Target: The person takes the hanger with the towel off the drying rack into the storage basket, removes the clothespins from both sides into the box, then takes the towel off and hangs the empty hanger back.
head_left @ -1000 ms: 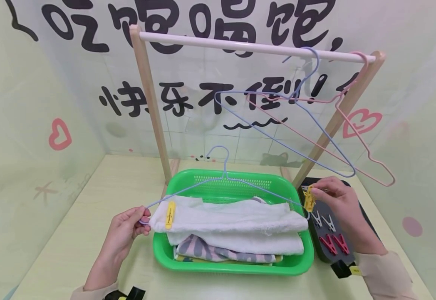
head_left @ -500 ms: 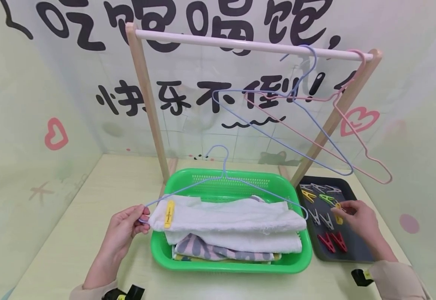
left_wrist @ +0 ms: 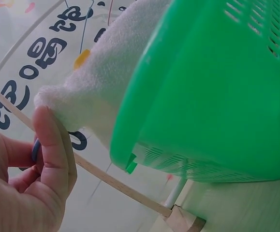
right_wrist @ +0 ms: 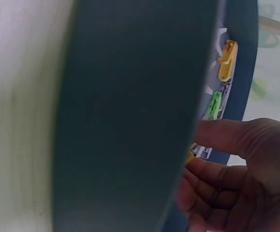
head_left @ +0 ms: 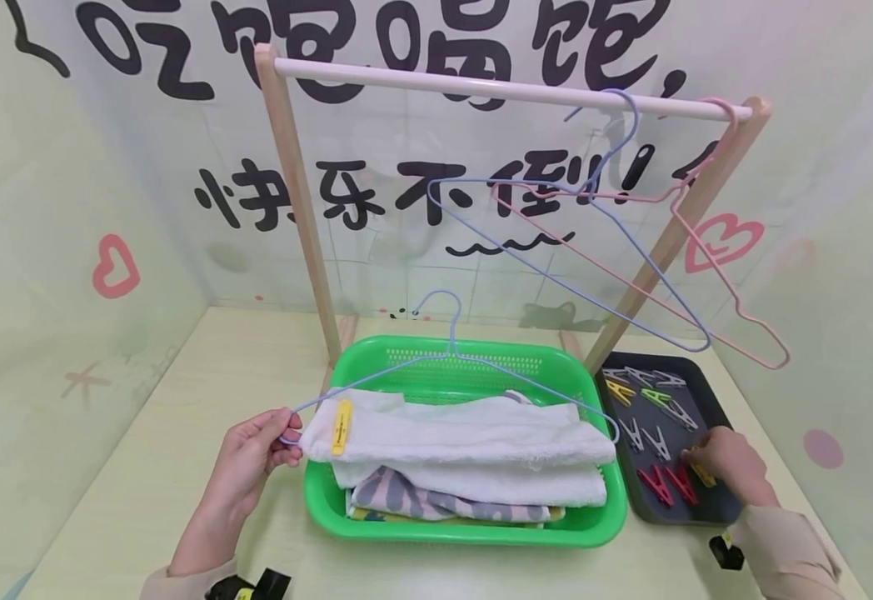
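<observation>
My left hand [head_left: 260,442] grips the left end of a blue wire hanger [head_left: 451,346]. A white towel [head_left: 474,433] hangs folded over the hanger, above the green basket [head_left: 466,537]. One yellow clothespin [head_left: 341,427] is clipped on the towel's left part. In the left wrist view, the hanger end shows between thumb and fingers, beside the towel corner [left_wrist: 57,99]. Low over the dark tray [head_left: 714,508], my right hand [head_left: 732,462] pinches another yellow clothespin [head_left: 700,471]. The tray wall hides most of that clothespin in the right wrist view.
Several clothespins lie in the tray, including red ones [head_left: 680,483] and a green one [head_left: 655,397]. Behind stands a rack with a white rail [head_left: 444,85]. Another blue hanger [head_left: 616,217] and a pink hanger [head_left: 729,283] hang on its right. Folded patterned cloth [head_left: 436,500] lies in the basket.
My right hand has moved with the yellow clothespin from the hanger's right end, right and down into the tray. The left hand stays on the hanger.
</observation>
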The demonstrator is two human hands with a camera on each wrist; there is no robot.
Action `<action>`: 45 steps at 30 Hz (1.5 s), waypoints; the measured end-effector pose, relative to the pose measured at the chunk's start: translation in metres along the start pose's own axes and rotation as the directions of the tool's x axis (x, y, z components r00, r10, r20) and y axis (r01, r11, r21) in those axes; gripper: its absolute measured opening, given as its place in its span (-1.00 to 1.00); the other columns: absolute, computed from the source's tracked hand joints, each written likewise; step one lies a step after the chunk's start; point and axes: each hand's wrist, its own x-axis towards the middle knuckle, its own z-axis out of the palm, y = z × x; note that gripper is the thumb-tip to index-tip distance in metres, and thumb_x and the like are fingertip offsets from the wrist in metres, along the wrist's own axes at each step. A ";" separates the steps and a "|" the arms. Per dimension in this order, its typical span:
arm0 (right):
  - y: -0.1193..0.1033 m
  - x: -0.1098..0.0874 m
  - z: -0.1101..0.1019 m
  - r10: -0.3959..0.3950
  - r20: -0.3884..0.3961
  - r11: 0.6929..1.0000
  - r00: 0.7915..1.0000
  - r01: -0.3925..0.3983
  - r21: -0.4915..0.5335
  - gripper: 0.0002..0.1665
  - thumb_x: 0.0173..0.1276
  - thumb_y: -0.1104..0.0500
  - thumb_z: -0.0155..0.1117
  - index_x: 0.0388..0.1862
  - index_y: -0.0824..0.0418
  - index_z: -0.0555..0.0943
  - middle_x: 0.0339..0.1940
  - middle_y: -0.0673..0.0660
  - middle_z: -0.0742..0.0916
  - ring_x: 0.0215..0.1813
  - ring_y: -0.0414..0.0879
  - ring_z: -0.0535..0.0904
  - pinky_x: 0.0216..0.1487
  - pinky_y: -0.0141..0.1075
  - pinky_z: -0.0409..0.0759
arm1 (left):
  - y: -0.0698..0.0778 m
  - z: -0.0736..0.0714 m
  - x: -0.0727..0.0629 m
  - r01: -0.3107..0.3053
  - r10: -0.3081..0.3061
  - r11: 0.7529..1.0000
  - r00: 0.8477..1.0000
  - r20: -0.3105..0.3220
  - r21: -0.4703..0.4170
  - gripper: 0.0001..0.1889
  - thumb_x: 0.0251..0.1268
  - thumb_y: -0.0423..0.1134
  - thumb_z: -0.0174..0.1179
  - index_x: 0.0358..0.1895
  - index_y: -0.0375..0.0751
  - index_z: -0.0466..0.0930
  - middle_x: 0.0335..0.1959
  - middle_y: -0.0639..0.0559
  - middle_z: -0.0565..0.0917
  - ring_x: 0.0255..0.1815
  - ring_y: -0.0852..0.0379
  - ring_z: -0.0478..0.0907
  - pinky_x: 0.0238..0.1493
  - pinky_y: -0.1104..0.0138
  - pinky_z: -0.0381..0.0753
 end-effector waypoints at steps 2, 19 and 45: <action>0.000 0.001 0.002 0.002 0.015 1.000 1.000 -0.002 -0.011 -0.69 0.13 0.12 0.31 -0.68 0.27 0.53 -0.70 0.05 0.51 -0.57 -0.07 0.40 -0.63 -0.29 0.31 | 0.000 0.000 0.000 0.001 -0.001 1.000 1.000 -0.001 0.000 -0.69 0.44 -0.20 0.01 -0.48 -0.18 0.60 -0.62 0.11 0.56 -0.64 0.27 0.52 -0.58 0.50 0.58; -0.079 -0.030 -0.011 -0.243 -0.550 0.942 0.799 0.330 0.063 -0.81 0.27 0.25 0.27 -0.30 0.42 0.65 -0.50 0.25 0.69 -0.51 -0.04 0.52 -0.56 -0.38 0.41 | -0.001 0.002 0.001 0.016 -0.015 1.000 1.000 -0.019 0.022 -0.70 0.45 -0.20 0.00 -0.47 -0.19 0.57 -0.60 0.11 0.54 -0.62 0.27 0.51 -0.55 0.50 0.60; -0.325 -0.089 0.029 -0.849 0.001 0.501 0.528 0.806 0.314 -0.73 0.33 0.12 0.23 -0.14 0.30 0.68 -0.35 0.04 0.72 -0.33 -0.22 0.57 -0.32 -0.48 0.54 | 0.001 0.009 -0.007 -0.028 0.028 1.000 1.000 -0.013 -0.007 -0.69 0.46 -0.23 -0.02 -0.48 -0.21 0.57 -0.62 0.10 0.56 -0.64 0.26 0.53 -0.58 0.48 0.59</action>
